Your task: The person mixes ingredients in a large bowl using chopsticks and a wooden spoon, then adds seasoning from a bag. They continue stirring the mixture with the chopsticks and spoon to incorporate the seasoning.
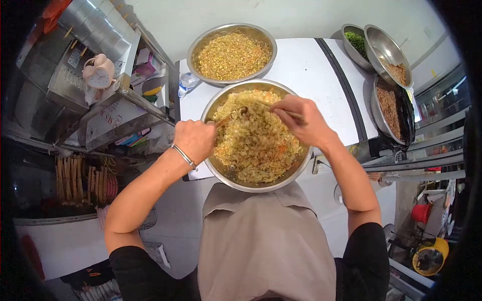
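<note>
"Mixture (256, 155) first: where is it held?"

"In a steel bowl (261, 188), set at the near edge of the desk (311, 75), just in front of the apron (266, 246). Yellowish and brown bits are heaped in it, flecked with orange."

"And the hands?"

"The right hand (304, 120) is poised over the bowl's far right side, its grip pinched around a thin stick (296, 115) that is pointed inward. The left hand (195, 138) is curled into a fist at the left rim, back upward, its grip closed on a second stick (222, 122), mostly hidden. Both elbows are bent outward; a bracelet (184, 155) is worn on the left wrist."

"What else is carried by the desk?"

"Just behind, another bowl (233, 28) is filled with yellow chopped bits. The white top is crossed by a black strip (341, 85); to its right, chopped greens (356, 42) and brown mince (389, 108) are held in further bowls."

"And the room?"

"The desk is backed by a pale wall (311, 20). At the left, a pink clock (99, 71) is placed by shelving (150, 108)."
</note>
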Motion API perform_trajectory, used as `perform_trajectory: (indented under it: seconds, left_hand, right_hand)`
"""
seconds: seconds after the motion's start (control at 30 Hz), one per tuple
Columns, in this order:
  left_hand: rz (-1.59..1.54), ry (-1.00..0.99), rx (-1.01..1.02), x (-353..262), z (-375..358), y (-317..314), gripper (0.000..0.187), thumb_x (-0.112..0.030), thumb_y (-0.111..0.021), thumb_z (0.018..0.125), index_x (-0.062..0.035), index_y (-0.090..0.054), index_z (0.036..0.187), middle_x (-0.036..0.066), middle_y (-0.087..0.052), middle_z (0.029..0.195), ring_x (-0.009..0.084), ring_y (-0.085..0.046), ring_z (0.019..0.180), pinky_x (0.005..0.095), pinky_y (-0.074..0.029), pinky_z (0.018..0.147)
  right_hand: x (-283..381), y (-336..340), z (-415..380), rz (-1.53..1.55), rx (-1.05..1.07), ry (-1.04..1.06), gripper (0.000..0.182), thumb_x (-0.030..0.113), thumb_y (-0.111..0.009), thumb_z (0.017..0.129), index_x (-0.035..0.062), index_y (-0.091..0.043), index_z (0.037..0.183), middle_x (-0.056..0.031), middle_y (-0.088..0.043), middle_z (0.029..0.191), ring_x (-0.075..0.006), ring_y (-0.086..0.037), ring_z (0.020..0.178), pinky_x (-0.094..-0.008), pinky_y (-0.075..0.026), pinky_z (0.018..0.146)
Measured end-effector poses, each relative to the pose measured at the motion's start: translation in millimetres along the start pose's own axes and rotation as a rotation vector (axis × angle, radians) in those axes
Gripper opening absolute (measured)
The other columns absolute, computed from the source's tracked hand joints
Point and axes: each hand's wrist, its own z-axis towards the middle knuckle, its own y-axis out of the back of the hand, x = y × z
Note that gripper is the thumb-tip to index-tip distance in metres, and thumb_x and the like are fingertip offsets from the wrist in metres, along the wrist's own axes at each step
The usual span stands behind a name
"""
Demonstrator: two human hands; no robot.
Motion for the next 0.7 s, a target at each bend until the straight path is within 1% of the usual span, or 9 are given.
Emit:
perform_trajectory:
  seconds: [0.07,0.17,0.23,0.33,0.4,0.43,0.53,0.67,0.7]
  left_hand:
    - [0.067,-0.022,-0.012,-4.3,4.8,-20.7,0.013,-0.018,-0.058,0.086,-0.0102,-0.068,0.083,0.016,-0.068,0.069,0.0332,-0.069,0.064,0.0456,-0.053,0.057]
    - [0.075,-0.08,0.128,-4.1,4.8,-53.3,0.01,-0.016,-0.061,0.081,-0.009,-0.068,0.083,0.013,-0.071,0.074,0.029,-0.071,0.07,0.0426,-0.055,0.063]
    - [0.055,-0.065,0.138,1.8,0.5,-33.7,0.012,-0.016,-0.06,0.081,-0.0072,-0.067,0.086,0.013,-0.071,0.074,0.0291,-0.071,0.07,0.0425,-0.055,0.063]
    - [0.056,-0.036,0.068,8.3,-3.0,1.8,0.015,-0.015,-0.058,0.083,-0.0049,-0.066,0.091,0.012,-0.071,0.074,0.0284,-0.071,0.068,0.0407,-0.055,0.06]
    - [0.108,-0.027,0.029,13.9,8.0,13.9,0.015,-0.013,-0.057,0.083,-0.0043,-0.065,0.092,0.012,-0.071,0.073,0.0281,-0.071,0.067,0.04,-0.055,0.059]
    - [0.116,-0.08,-0.043,19.4,16.4,3.3,0.015,-0.011,-0.057,0.083,-0.0021,-0.064,0.093,0.012,-0.07,0.07,0.0273,-0.07,0.064,0.0398,-0.055,0.058]
    - [0.21,-0.16,-0.094,27.8,43.1,-31.8,0.015,-0.011,-0.059,0.082,-0.0008,-0.063,0.092,0.011,-0.07,0.07,0.0269,-0.07,0.062,0.04,-0.055,0.057]
    - [0.185,-0.089,-0.006,42.1,62.7,-82.3,0.014,-0.01,-0.061,0.08,-0.001,-0.063,0.091,0.011,-0.071,0.072,0.0256,-0.072,0.067,0.0393,-0.055,0.058]
    - [0.201,-0.068,0.117,43.0,68.7,-99.3,0.028,-0.016,-0.063,0.08,-0.0045,-0.063,0.105,0.011,-0.072,0.078,0.0283,-0.072,0.073,0.0395,-0.055,0.061]
  right_hand:
    - [-23.6,-22.1,-11.3,-0.115,0.127,0.04,0.012,0.006,-0.063,0.088,0.0002,-0.07,0.095,-0.0169,-0.067,0.088,-0.0329,-0.065,0.081,-0.0395,-0.052,0.071]
    - [-41.2,-28.3,-28.8,-0.205,0.216,0.055,0.013,0.007,-0.063,0.088,0.0009,-0.07,0.096,-0.0163,-0.068,0.088,-0.0326,-0.066,0.081,-0.0407,-0.053,0.072]
    - [-43.4,-11.5,-28.7,-0.121,0.196,0.119,0.015,0.011,-0.061,0.09,0.0014,-0.07,0.098,-0.0155,-0.069,0.091,-0.032,-0.066,0.082,-0.0403,-0.054,0.074]
    - [-6.3,37.3,-22.9,-0.025,0.233,-0.032,0.017,0.012,-0.059,0.091,0.0013,-0.07,0.098,-0.0157,-0.069,0.092,-0.0314,-0.067,0.083,-0.0393,-0.054,0.075]
    - [-4.2,49.7,-14.4,-0.098,0.198,-0.015,0.017,0.012,-0.059,0.091,0.0016,-0.07,0.099,-0.0158,-0.069,0.092,-0.0311,-0.067,0.083,-0.0387,-0.053,0.075]
    - [-5.6,53.4,-9.7,-0.135,0.179,-0.002,0.017,0.012,-0.059,0.091,0.0017,-0.07,0.099,-0.0158,-0.069,0.092,-0.031,-0.067,0.082,-0.0383,-0.053,0.075]
    - [-38.7,39.9,-7.5,-0.167,0.115,-0.023,0.017,0.012,-0.06,0.091,0.0024,-0.071,0.1,-0.0156,-0.069,0.091,-0.0313,-0.067,0.082,-0.0387,-0.054,0.075]
    - [-58.9,27.4,-23.6,-0.152,0.051,-0.064,0.016,0.011,-0.061,0.091,0.0013,-0.071,0.1,-0.0155,-0.069,0.091,-0.0299,-0.068,0.081,-0.0378,-0.054,0.074]
    - [-64.2,26.6,-27.8,-0.137,0.04,-0.081,0.016,0.011,-0.061,0.091,0.001,-0.071,0.1,-0.0156,-0.07,0.091,-0.0296,-0.068,0.082,-0.0375,-0.054,0.074]
